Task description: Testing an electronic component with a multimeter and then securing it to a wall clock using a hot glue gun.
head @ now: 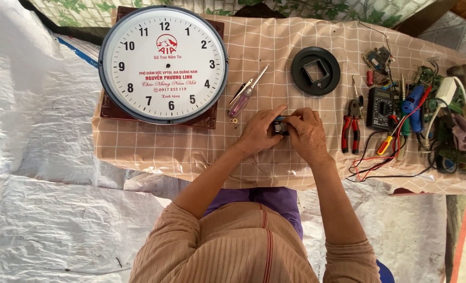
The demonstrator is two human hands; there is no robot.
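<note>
Both my hands meet over a low table covered with a checked cloth (191,152). My left hand (258,133) and my right hand (307,135) together grip a small black box-like part (279,126) between the fingertips; most of it is hidden by my fingers. A large round white clock face without hands (163,64) lies to the left. A screwdriver with a clear purple handle (245,94) and small tweezers rest just above my left hand. A tiny brass ring (234,121) lies beside it.
A black round plastic ring with a square opening (315,71) sits above my right hand. Red-handled pliers (351,127), a black multimeter (381,108), screwdrivers, circuit boards and tangled wires crowd the table's right end (432,115). White plastic sheeting (44,209) covers the ground.
</note>
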